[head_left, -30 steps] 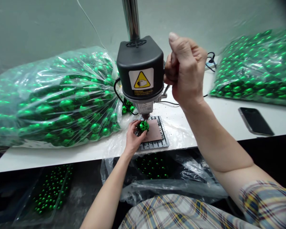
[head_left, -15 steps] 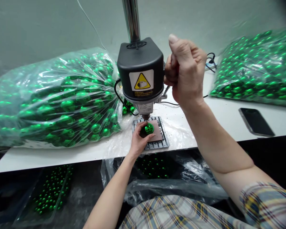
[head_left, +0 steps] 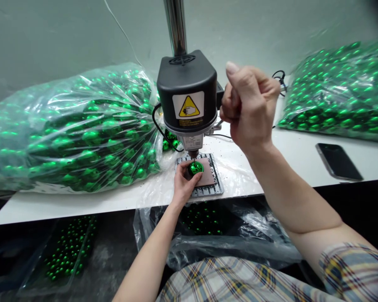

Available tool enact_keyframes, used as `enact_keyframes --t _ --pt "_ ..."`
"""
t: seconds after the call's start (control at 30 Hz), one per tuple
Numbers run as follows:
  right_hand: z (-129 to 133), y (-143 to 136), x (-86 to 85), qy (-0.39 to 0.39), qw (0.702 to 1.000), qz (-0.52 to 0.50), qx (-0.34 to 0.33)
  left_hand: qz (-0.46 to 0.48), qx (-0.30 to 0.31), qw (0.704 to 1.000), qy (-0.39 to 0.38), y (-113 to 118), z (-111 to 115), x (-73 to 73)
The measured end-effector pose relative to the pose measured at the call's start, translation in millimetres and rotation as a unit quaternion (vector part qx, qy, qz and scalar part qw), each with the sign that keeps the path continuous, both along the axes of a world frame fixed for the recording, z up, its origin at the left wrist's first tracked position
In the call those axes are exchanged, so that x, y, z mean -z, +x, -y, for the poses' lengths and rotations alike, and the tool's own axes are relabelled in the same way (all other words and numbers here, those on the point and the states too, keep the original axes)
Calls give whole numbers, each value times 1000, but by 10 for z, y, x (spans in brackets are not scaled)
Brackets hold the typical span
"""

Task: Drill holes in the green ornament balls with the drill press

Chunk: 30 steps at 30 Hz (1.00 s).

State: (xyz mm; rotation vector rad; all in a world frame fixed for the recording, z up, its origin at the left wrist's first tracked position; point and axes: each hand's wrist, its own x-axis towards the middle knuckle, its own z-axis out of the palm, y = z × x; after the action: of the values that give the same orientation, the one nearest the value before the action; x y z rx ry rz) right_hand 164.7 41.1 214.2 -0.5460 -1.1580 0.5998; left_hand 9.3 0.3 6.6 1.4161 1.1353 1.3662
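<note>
Under the chuck of a black drill press (head_left: pixel 187 94), my left hand (head_left: pixel 185 182) grips a shiny green ball (head_left: pixel 195 168) between thumb and fingers. The ball rests on a pinkish-brown square pad (head_left: pixel 208 174) on the machine's slotted metal base (head_left: pixel 219 186), which is speckled with dark shavings. The drill bit (head_left: pixel 194 159) comes down at the top of the ball; whether it is inside the ball I cannot tell. To the right of the drill head, my right hand (head_left: pixel 252 105) is closed in a fist around the press's feed lever, which the fingers mostly hide.
A large clear bag of green balls (head_left: pixel 91 134) lies on the left of the white table (head_left: pixel 91 209), another bag (head_left: pixel 343 92) at the right. A phone (head_left: pixel 339 161) lies near the front right edge. Below the edge are a bin of green balls (head_left: pixel 66 251) and plastic sheeting (head_left: pixel 233 247).
My right hand has moved down and slightly right with the lever. My left thumb has closed in on the ball, which sits slightly further left.
</note>
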Motion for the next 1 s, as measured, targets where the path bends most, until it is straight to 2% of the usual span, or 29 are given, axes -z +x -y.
enact_keyframes --t 0.13,0.3,0.53,0.7,0.83,0.9,0.93,1.0 --pt "178 -17 113 31 999 16 36 0 -1 1000 7 0 -10 31" --pt "318 -24 294 64 996 30 46 -4 -2 1000 17 11 -12 39" --pt "303 13 670 196 977 61 64 -2 -7 1000 14 23 -6 23" --pt "274 84 811 260 959 111 33 -4 2 1000 7 17 6 -10" --pt "258 102 875 314 939 141 20 -4 3 1000 5 9 17 -19" --pt "269 74 849 325 935 143 16 -4 -1 1000 8 10 4 4" --pt "275 51 803 312 941 127 24 -5 -3 1000 8 15 -8 21" --pt "269 -1 632 237 968 61 48 -5 -6 1000 0 27 -28 45"
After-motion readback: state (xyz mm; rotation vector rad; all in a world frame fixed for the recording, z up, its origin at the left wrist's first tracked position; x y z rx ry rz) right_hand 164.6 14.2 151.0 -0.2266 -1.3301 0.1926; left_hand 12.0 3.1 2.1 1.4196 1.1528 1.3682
